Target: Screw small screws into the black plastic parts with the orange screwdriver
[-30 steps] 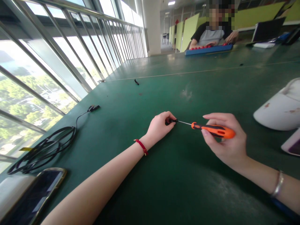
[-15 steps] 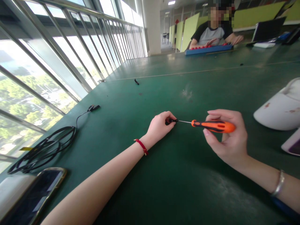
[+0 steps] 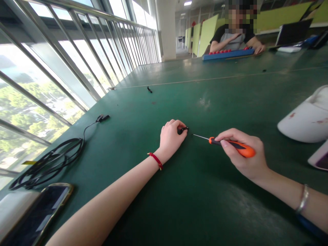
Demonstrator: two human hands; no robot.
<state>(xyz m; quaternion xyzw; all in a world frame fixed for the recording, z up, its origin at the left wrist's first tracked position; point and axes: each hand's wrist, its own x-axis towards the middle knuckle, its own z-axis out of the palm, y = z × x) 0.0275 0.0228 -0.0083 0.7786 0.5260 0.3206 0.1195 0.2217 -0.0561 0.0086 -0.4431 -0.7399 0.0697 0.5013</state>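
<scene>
Between the thumb and fingers of my left hand [image 3: 172, 135] is a small black part [image 3: 182, 130], resting close to the green tabletop [image 3: 143, 136]. Its kind is too small to make out, and my fingers hide some of it. My right hand [image 3: 244, 153] grips a screwdriver [image 3: 242, 148] by its orange and black handle. The thin metal shaft points left, and its tip is just short of the black part, with a small gap between them.
A coiled black cable [image 3: 53, 160] and a phone [image 3: 41, 215] lie at the left. A white container [image 3: 304, 118] is at the right edge. Farther back are a small black piece [image 3: 149, 90] and a seated person [image 3: 233, 39] behind a blue tray [image 3: 228, 54]. A metal railing [image 3: 102, 44] borders the left.
The screwdriver tip has come away from the black part. My left hand has shifted slightly left with the part, and my right fingers have closed more firmly round the handle, which tilts lower.
</scene>
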